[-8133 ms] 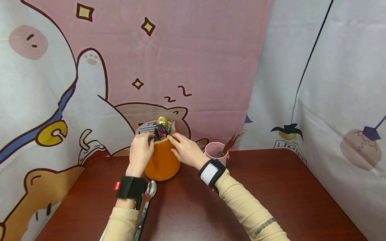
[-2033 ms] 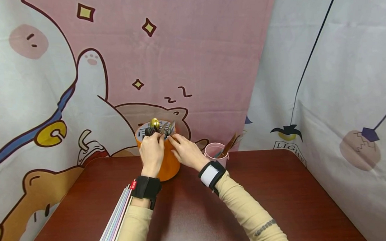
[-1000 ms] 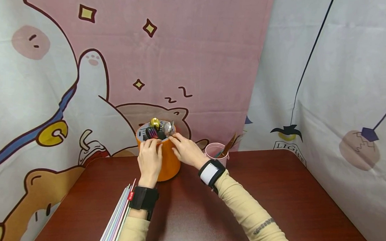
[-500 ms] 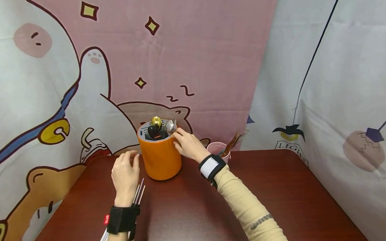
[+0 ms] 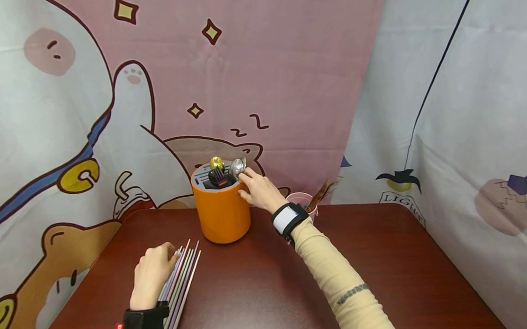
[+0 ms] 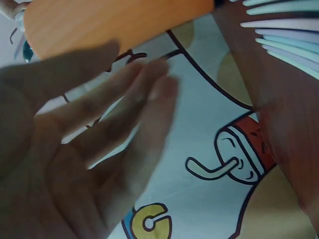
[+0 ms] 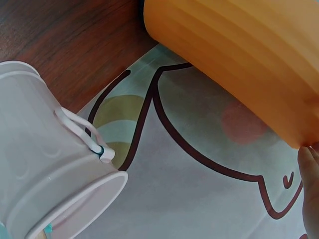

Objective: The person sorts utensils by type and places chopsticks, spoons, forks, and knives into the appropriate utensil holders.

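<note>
A bundle of pastel chopsticks (image 5: 181, 278) lies on the table, and my left hand (image 5: 152, 275) hovers at its left side, fingers loosely bent. In the left wrist view that hand (image 6: 119, 134) holds nothing, with chopstick tips (image 6: 284, 35) off to the right. My right hand (image 5: 261, 190) grips the rim of an orange utensil holder (image 5: 223, 214), thumb on the outer wall. Its grey slotted top carries a gold spoon (image 5: 217, 163), a silver spoon (image 5: 236, 167) and a dark fork (image 5: 219, 176). The right wrist view shows the fingertips (image 7: 306, 162) at the holder's edge.
Behind my right wrist stands a pink bucket (image 5: 299, 199) with brown-handled utensils (image 5: 318, 194) in it. A printed cloth (image 5: 293, 87) hangs behind the dark red wooden table (image 5: 329, 275).
The silver spoon, earlier on the table, is now in the holder. My left hand has let go there and moved down-left to the chopsticks. My right hand has stayed at the rim.
</note>
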`<state>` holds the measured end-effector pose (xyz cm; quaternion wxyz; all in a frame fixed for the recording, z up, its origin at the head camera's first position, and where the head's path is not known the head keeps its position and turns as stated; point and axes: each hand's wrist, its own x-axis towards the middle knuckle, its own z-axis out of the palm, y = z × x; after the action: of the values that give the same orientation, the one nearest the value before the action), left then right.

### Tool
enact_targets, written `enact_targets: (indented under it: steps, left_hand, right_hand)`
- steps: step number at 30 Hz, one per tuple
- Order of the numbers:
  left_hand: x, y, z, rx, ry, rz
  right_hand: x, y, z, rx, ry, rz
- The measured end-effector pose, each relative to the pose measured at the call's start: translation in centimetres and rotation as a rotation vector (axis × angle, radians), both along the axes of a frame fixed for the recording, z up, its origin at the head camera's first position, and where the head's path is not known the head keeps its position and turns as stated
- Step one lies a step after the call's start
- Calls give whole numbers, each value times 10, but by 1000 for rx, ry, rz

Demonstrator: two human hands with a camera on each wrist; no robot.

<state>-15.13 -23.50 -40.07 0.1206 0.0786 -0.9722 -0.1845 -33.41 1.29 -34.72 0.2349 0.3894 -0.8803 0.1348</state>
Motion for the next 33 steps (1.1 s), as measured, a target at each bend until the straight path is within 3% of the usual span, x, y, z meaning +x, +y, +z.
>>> enact_targets:
  steps: [5,9,22,33]
  left_hand:
    - [-3,-3,-6,-14,-225,-48]
    - [-5,0,-14,11,-315,-59]
    - [-17,18,-39,-62,-303,-1]
    - [-15,33,-49,-100,-267,27]
  right_hand:
    - [-1,1,0,8,15,9]
    - [0,1,-1,12,21,4]
    - [4,0,-1,0,25,-5]
    - [6,-2,-3,-7,11,-3]
